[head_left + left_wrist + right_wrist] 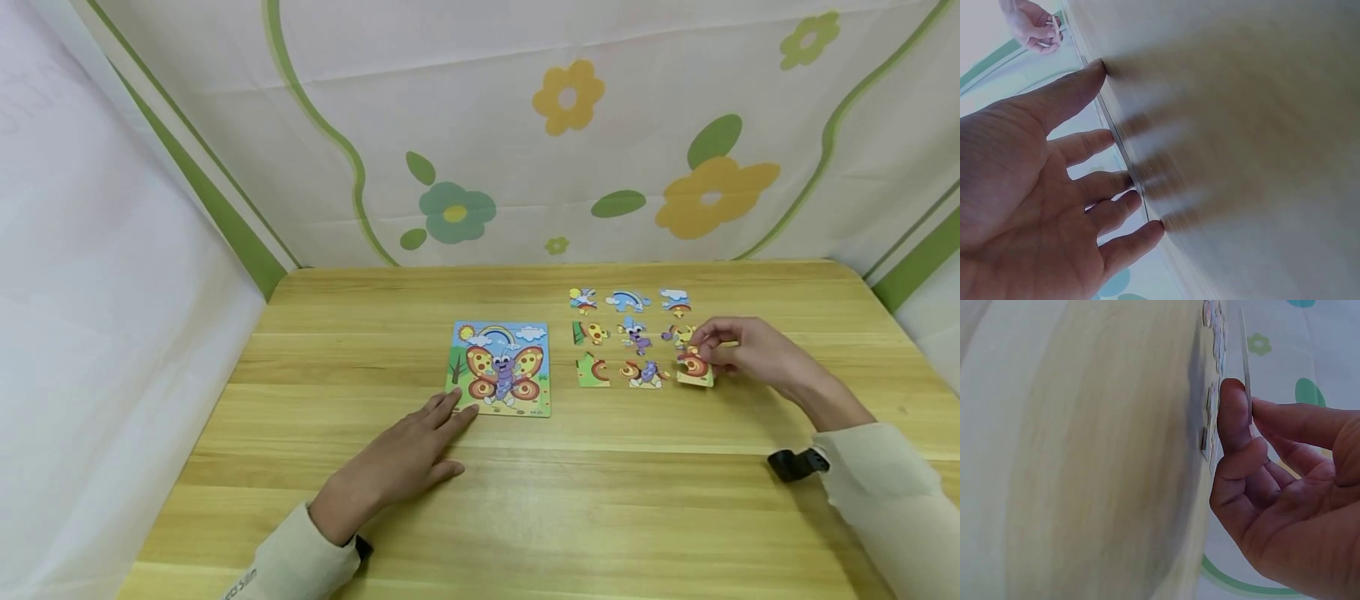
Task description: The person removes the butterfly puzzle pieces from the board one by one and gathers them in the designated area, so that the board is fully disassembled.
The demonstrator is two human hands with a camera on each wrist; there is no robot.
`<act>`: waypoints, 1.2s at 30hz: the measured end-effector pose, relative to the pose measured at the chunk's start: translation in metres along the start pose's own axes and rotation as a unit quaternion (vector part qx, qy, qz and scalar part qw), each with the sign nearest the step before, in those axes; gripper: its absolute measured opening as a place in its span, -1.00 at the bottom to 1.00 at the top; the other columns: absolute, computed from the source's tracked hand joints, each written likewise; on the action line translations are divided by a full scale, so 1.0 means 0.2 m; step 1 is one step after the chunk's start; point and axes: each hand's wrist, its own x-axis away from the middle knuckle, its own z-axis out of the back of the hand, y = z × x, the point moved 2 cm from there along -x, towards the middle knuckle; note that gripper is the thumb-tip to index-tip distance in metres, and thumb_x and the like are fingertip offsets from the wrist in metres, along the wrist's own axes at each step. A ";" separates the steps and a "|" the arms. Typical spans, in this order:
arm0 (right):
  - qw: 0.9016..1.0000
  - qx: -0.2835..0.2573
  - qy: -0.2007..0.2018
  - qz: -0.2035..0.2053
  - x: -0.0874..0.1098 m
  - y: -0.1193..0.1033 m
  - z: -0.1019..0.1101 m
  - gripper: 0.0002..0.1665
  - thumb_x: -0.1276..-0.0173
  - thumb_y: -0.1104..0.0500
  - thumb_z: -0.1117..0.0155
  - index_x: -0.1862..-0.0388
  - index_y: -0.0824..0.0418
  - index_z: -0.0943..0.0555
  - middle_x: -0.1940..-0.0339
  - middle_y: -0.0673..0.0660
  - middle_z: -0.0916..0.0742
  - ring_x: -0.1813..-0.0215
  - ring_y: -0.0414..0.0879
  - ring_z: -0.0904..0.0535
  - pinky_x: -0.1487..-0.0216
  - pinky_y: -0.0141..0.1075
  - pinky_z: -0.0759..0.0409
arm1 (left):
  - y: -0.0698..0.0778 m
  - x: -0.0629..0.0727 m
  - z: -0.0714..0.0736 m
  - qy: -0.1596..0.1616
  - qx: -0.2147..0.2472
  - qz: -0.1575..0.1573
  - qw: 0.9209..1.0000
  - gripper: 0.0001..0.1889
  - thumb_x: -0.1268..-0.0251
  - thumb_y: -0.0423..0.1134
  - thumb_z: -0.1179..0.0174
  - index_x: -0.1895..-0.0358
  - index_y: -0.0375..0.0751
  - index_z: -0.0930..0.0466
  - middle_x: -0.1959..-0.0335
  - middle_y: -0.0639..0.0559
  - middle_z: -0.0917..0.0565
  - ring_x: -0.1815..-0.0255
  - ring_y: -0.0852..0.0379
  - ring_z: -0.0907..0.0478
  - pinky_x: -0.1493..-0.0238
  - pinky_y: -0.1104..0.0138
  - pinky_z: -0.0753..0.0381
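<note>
My left hand [408, 450] lies flat with straight, spread fingers, its fingertips on the lower left corner of a square butterfly picture board [501, 337]. In the left wrist view its fingertips [1150, 228] reach down to the wooden tabletop. My right hand [742, 350] pinches a jigsaw piece [696, 371] with a red and orange swirl between thumb and fingers. In the right wrist view this piece [1244, 350] shows edge-on, raised off the table. A yellow and purple jigsaw piece [682, 335] lies just beyond it, partly behind the fingers.
Several other jigsaw pieces lie in spaced rows right of the board, among them a rainbow piece [628, 301], a purple face piece [636, 337] and a green corner piece [592, 372]. Behind the wooden table [570, 517] hangs a white flowered cloth [480, 100].
</note>
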 end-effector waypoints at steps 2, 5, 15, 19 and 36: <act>1.000 0.005 -0.003 0.002 -0.01 0.02 0.00 -0.75 -0.58 0.33 -0.18 -0.12 0.44 -0.59 0.21 0.13 -0.65 0.36 -0.12 -0.54 0.38 -0.27 -0.55 | 0.00 0.00 0.00 0.000 0.000 0.000 1.000 -0.26 -0.56 -0.03 -0.23 -0.67 -0.13 -0.20 -0.71 -0.28 -0.11 -0.70 -0.32 -0.10 -0.57 -0.19 -0.30; 1.000 0.016 -0.008 0.008 -0.02 0.03 0.00 -0.75 -0.57 0.34 -0.17 -0.12 0.45 -0.59 0.22 0.14 -0.65 0.38 -0.14 -0.49 0.41 -0.28 -0.52 | 0.00 0.00 0.00 0.000 0.000 0.000 1.000 -0.26 -0.56 -0.02 -0.23 -0.67 -0.13 -0.20 -0.71 -0.27 -0.10 -0.70 -0.32 -0.10 -0.57 -0.19 -0.30; 0.998 0.063 0.001 0.019 -0.03 0.03 -0.02 -0.76 -0.53 0.41 -0.16 -0.09 0.47 -0.61 0.20 0.19 -0.69 0.32 -0.19 -0.45 0.37 -0.34 -0.49 | 0.00 0.00 0.00 -0.002 0.002 0.000 1.000 -0.26 -0.56 -0.02 -0.22 -0.67 -0.13 -0.19 -0.72 -0.26 -0.09 -0.70 -0.32 -0.09 -0.58 -0.19 -0.29; 0.995 0.092 0.010 0.021 -0.03 0.01 -0.03 -0.77 -0.50 0.43 -0.17 -0.07 0.46 -0.63 0.16 0.21 -0.69 0.26 -0.20 -0.46 0.32 -0.37 -0.50 | 0.01 0.00 0.00 -0.003 0.002 0.001 1.000 -0.26 -0.57 -0.02 -0.22 -0.67 -0.13 -0.19 -0.71 -0.27 -0.09 -0.70 -0.32 -0.09 -0.58 -0.19 -0.29; 0.986 0.156 0.048 0.023 -0.02 0.00 -0.04 -0.84 -0.44 0.38 -0.24 0.06 0.38 -0.69 0.21 0.17 -0.71 0.21 -0.08 -0.51 0.29 -0.36 -0.47 | 0.02 0.00 0.00 -0.007 0.002 0.001 1.000 -0.26 -0.56 -0.02 -0.22 -0.67 -0.12 -0.18 -0.72 -0.26 -0.09 -0.71 -0.30 -0.08 -0.60 -0.17 -0.28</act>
